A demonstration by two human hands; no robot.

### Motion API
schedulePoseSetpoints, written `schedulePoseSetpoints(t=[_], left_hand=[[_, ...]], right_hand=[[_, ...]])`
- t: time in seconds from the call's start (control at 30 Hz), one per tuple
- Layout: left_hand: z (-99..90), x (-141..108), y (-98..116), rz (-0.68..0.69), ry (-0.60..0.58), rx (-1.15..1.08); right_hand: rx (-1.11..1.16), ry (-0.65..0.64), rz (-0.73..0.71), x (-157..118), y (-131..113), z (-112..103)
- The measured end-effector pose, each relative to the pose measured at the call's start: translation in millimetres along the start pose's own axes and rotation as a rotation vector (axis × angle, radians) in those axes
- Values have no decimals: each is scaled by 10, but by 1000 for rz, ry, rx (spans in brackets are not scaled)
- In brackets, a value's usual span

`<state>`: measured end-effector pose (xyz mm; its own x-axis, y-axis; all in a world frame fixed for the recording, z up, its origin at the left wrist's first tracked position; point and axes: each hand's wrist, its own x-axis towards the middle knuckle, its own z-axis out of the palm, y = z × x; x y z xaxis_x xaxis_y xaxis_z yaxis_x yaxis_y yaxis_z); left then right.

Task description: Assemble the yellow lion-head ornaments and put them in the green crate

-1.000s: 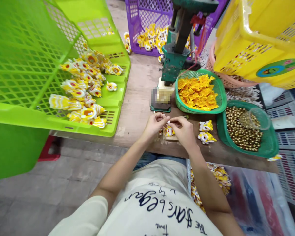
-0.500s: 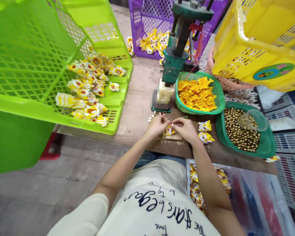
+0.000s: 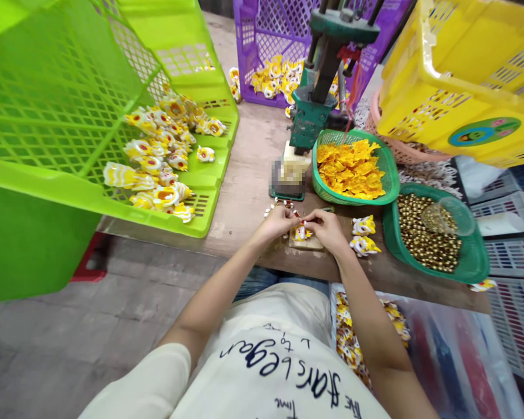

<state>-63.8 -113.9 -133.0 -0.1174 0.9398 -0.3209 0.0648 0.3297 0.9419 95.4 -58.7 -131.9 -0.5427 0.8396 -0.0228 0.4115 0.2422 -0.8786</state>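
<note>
A small yellow-and-white animal figure [image 3: 302, 233] sits on a little wooden block [image 3: 308, 245] at the table's front. Above it, my left hand [image 3: 278, 224] and my right hand [image 3: 328, 229] meet, fingertips pinched close together. Something tiny, red and white, shows by the fingertips; what each hand grips is too small to make out. Small red-and-white pieces [image 3: 269, 209] lie just beyond my left hand. To the right of my right hand stand two more figures, one farther back [image 3: 364, 224] and one nearer [image 3: 365, 245].
Behind the hands stands a green hand press [image 3: 311, 119]. Right of it are a green basket of orange-yellow pieces [image 3: 351, 169], a green basket of gold beads [image 3: 428, 233] and a yellow crate [image 3: 458, 99]. Figures fill a lime crate [image 3: 213, 198] at left and a purple crate [image 3: 244, 52] behind.
The view has shifted slightly. Both hands stay over the figure, and a bit more of the red piece and the figure shows between the fingertips.
</note>
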Motion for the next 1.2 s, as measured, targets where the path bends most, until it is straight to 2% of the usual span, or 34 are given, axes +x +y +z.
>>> schedulePoseSetpoints(t=[0.13, 0.23, 0.33, 0.4, 0.47, 0.53, 0.63, 0.73, 0.83, 0.93, 1.0, 1.07, 1.2], left_hand=[[5, -20, 41, -4, -11, -2], [24, -27, 54, -26, 9, -36], [29, -25, 68, -56, 4, -55], [19, -22, 84, -70, -6, -65], [8, -19, 99, -85, -21, -78], [2, -13, 104, -94, -39, -86], [6, 2, 89, -97, -59, -88], [14, 6, 73, -94, -60, -94], [18, -9, 74, -80, -43, -104], [22, -25, 79, -63, -30, -106], [26, -25, 75, -59, -28, -98], [29, -17, 66, -60, -30, -90], [32, 5, 42, -73, -29, -83]], right_hand=[[-50, 35, -37, -86, -13, 3], [-233, 132, -16, -340, 21, -89], [-612, 212, 153, -723, 86, -197], [-826, 169, 292, -938, 131, -233], [-920, 119, 358, -1059, 172, -241], [-888, 139, 360, -1101, 203, -246], [-710, 220, 358, -1153, 190, -280], [-448, 241, 317, -1307, 60, -295], [-267, 206, 259, -1479, -137, -253], [-274, 153, 252, -1537, -292, -187], [-318, 169, 236, -1520, -337, -146], [-368, 193, 212, -1495, -334, -108], [-442, 147, 188, -1495, -260, -48]])
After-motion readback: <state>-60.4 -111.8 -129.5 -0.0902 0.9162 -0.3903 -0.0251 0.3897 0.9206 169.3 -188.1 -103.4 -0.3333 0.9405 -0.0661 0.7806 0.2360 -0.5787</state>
